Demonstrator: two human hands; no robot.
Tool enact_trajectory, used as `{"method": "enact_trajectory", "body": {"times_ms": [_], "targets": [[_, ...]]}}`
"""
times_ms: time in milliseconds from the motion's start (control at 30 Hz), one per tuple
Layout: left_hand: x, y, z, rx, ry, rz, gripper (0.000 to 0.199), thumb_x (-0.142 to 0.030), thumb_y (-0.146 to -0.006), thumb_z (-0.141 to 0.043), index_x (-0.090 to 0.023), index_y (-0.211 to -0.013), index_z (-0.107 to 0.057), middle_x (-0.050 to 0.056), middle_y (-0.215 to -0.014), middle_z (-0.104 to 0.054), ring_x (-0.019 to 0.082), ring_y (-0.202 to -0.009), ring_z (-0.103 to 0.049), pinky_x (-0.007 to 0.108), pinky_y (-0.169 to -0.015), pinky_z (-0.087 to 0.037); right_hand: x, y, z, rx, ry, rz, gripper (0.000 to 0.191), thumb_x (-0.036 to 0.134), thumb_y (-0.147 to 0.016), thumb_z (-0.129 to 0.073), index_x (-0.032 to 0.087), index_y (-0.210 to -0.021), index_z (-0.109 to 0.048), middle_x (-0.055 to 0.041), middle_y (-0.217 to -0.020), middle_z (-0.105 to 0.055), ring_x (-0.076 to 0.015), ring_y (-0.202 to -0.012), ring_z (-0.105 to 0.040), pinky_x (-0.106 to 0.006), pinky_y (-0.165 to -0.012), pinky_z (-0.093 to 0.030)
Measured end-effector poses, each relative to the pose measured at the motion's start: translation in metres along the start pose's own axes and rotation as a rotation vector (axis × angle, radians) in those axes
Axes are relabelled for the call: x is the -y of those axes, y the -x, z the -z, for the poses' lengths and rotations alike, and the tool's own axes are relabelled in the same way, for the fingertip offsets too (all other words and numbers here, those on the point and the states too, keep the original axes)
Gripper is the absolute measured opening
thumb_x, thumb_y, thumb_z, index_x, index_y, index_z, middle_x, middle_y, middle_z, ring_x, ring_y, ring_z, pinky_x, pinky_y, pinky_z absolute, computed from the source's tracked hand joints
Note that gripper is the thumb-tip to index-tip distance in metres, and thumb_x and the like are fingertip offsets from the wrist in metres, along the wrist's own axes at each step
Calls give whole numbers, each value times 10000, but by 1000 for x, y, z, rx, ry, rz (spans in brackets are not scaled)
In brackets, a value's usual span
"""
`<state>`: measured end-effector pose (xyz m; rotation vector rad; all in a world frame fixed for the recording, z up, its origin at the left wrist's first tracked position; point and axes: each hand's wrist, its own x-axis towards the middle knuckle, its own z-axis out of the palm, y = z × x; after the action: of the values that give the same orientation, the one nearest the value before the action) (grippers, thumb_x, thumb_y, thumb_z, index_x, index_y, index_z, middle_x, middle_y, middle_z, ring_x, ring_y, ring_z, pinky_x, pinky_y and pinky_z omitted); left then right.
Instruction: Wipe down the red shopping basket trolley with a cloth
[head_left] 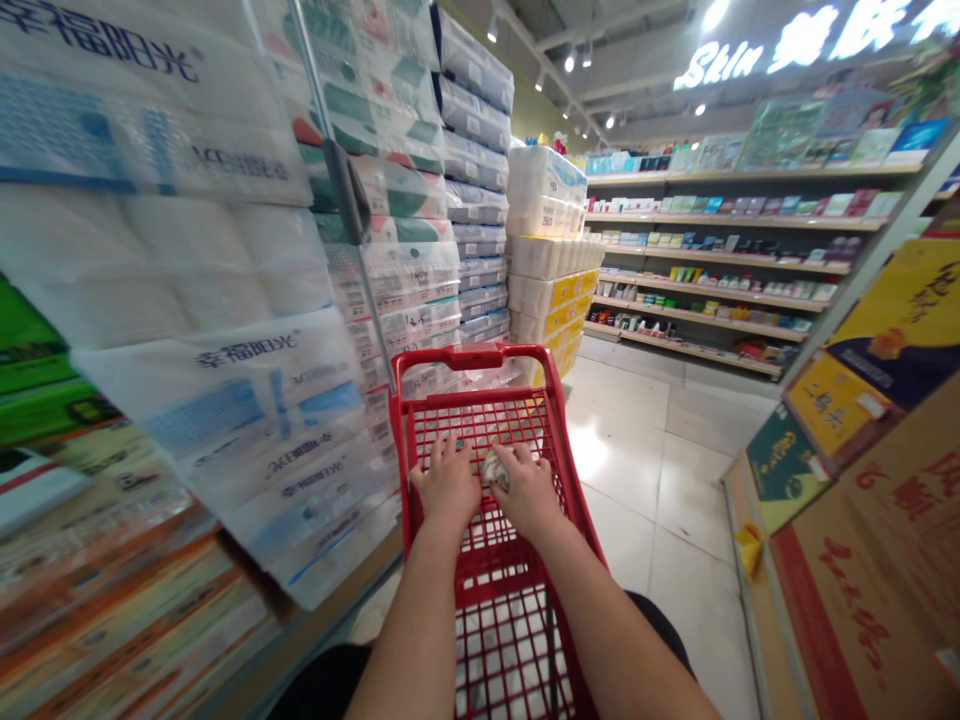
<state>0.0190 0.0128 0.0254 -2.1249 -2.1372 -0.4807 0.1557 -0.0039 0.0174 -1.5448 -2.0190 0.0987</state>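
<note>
A red plastic shopping basket [574, 490] with a grid floor and walls stands tilted in front of me, its handle [484, 352] on the far side. Both forearms reach down into it. My left hand [450, 485], fingers spread, lies over the grid and holds nothing that I can see. Beside it, my right hand [529, 492] is closed around a small whitish, patterned crumpled thing [492, 468]. Its fingers cover part of that thing, so its kind is unclear. A narrow gap separates the two hands.
Tall stacks of wrapped toilet paper [247, 370] rise close on the left. A slanting metal rod [311, 60] passes behind the basket. Printed cartons [847, 600] line the right side. Tiled floor [634, 440] leads to cosmetics shelves [720, 260].
</note>
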Motion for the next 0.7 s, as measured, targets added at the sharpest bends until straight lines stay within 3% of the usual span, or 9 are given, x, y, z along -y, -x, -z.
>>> {"method": "enact_trajectory", "body": {"times_ms": [200, 400, 533, 700], "targets": [[3, -2, -2, -13, 64, -20, 539, -226, -794, -502, -297, -1328, -516, 34, -1525, -364, 251, -1418, -260, 546, -1080, -280, -1, 0, -5, 5, 9, -25, 505, 264, -825, -577, 276, -1321, -478, -93, -1274, -526, -242, -1137, -521, -431, -972, -306], [18, 9, 12, 45, 52, -43, 511, -200, -838, -445, -258, -1341, -518, 52, -1501, -402, 232, -1352, -387, 443, -1050, -387, -5, -1, -5, 11, -8, -35, 500, 271, -832, -578, 270, -1322, -474, -99, -1276, -526, -251, -1137, -522, -463, -990, -292], [27, 28, 7, 126, -40, -112, 602, -150, -776, -500, -238, -1372, -489, 57, -1521, -369, 259, -1410, -298, 452, -1115, -314, -6, 0, -3, 18, -12, -35, 486, 269, -840, -571, 269, -1317, -479, -107, -1276, -525, -255, -1139, -519, -460, -978, -302], [28, 37, -3, 92, -52, -131, 682, -118, -739, -512, -252, -1405, -454, 45, -1550, -314, 267, -1439, -232, 457, -1147, -253, -9, 3, -2, 0, -20, 4, 507, 247, -834, -573, 279, -1329, -469, -96, -1292, -518, -243, -1160, -509, -446, -988, -296]]}}
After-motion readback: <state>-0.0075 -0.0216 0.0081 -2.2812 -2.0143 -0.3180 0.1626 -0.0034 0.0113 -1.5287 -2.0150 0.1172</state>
